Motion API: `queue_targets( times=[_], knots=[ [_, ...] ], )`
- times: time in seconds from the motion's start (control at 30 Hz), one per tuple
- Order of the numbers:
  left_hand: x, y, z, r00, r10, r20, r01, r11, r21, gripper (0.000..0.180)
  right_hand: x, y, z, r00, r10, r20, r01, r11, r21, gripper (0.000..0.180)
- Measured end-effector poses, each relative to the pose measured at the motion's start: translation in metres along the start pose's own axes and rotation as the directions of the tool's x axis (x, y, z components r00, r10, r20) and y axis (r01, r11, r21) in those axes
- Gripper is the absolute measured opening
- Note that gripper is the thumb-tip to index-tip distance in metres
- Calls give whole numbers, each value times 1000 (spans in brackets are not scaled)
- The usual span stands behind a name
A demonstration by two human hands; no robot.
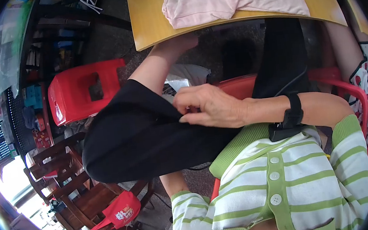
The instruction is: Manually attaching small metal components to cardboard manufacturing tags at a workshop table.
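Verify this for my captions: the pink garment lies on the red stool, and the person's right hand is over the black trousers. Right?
Not quite: the head view shows the pink garment on the yellow table, not the red stool. The right hand is indeed over the black trousers.

A red plastic stool [70,94] is seen toward ten o'clock. Brown wooden furniture [90,201] is placed toward eight, a red cloth [118,210] toward seven.

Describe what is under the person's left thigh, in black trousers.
The left forearm disappears beneath the black trouser leg; only its nearer part shows. The left hand is covered, so its pose and anything it holds cannot be seen.
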State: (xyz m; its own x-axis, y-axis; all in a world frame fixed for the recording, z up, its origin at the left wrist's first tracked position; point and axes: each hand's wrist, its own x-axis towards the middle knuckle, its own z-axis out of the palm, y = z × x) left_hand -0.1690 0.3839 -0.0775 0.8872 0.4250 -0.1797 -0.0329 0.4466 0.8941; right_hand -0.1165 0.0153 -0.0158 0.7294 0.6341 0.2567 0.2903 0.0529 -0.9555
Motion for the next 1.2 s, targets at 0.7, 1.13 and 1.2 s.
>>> queue_targets(
  times=[0.7,1.13,1.2],
  knots=[
    [1,1,60,994,108,18,-103,981,-164,52,65,0,10,904,-378,201,428,789,-441,10],
    [-76,-177,5,839,-523,-147,543,808,227,43,0,14,-25,840,-298,453,535,590,-604,9],
    [-38,-164,37,816,-545,-190,577,784,230,42,-3,8,-46,830,-155,536,490,662,-568,9]
  ],
)
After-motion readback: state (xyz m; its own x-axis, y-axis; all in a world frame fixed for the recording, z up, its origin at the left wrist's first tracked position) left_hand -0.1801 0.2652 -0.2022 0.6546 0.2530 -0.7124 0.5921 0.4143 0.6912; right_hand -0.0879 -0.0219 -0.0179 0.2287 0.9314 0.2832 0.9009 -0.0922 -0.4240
